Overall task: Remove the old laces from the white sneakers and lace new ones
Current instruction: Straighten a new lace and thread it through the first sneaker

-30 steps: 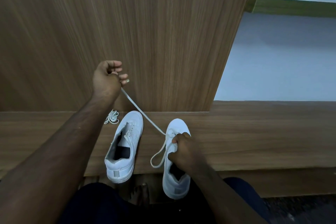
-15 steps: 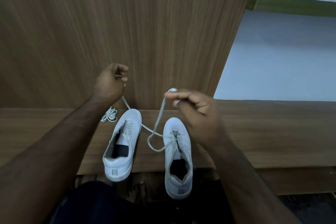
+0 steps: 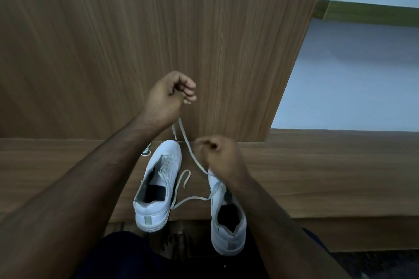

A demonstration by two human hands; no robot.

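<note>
Two white sneakers stand side by side on a low wooden ledge (image 3: 317, 176), toes pointing away from me. The left sneaker (image 3: 158, 183) has its lace holes bare. The right sneaker (image 3: 226, 215) is partly under my right hand. A white lace (image 3: 192, 156) runs from the right sneaker's front up to my left hand (image 3: 169, 99), which is raised above the shoes and closed on it. My right hand (image 3: 218, 154) is pinched shut on the same lace above the right sneaker's toe. A loose end of the lace (image 3: 181, 186) loops between the two shoes.
A small bundle of white lace (image 3: 147, 151) lies on the ledge behind the left sneaker, mostly hidden by my left forearm. A tall wooden panel (image 3: 158, 41) rises right behind the ledge. A pale wall (image 3: 353, 79) is at the right. My bare foot (image 3: 176, 244) is below.
My right hand came down from its raised position to just above the right sneaker's toe. My left hand moved right, toward the middle. A loose lace end now lies between the shoes.
</note>
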